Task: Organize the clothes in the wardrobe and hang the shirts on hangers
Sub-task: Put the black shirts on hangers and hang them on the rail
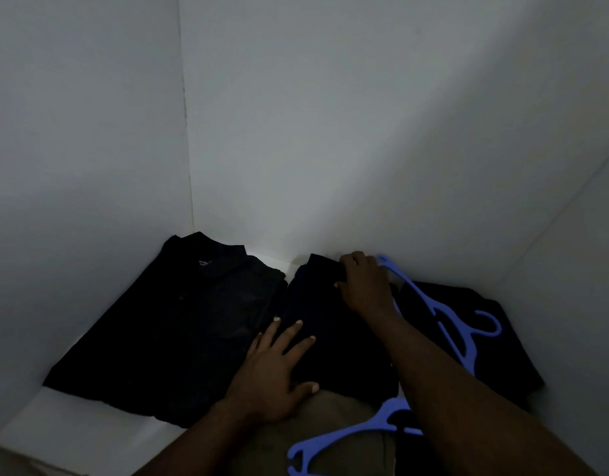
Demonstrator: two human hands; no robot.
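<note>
Three dark folded garments lie side by side on a white wardrobe shelf [38,424]. A black collared shirt [179,324] is at the left, a dark navy garment [330,341] in the middle, a black one [502,338] at the right. My left hand [279,369] rests flat with spread fingers on the near edge of the middle garment. My right hand [364,286] is curled over that garment's far edge, gripping the fabric. A blue plastic hanger [443,314] lies across the right garment, just beside my right hand. A second blue hanger [347,438] lies nearest me on an olive-brown cloth [330,424].
White wardrobe walls close the space: a left side panel [83,149], a back panel [330,132] and a right panel [570,252]. The corner seam runs down behind the left shirt. The light is dim.
</note>
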